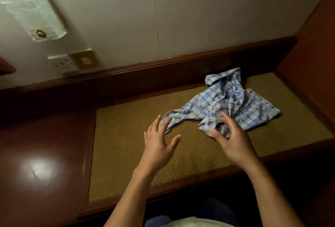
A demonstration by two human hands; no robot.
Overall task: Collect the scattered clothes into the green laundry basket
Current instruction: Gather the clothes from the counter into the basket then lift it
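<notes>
My left hand (159, 141) hovers with its fingers spread, the fingertips at the near-left tip of a crumpled blue plaid shirt (235, 103). The shirt lies on the woven mat (126, 154) set into a dark wooden bench (45, 145), toward the mat's far right corner. My right hand (230, 136), fingers apart and bent, arches over the shirt's near edge without pinching the cloth. A wall socket (63, 62) sits above the bench at left.
</notes>
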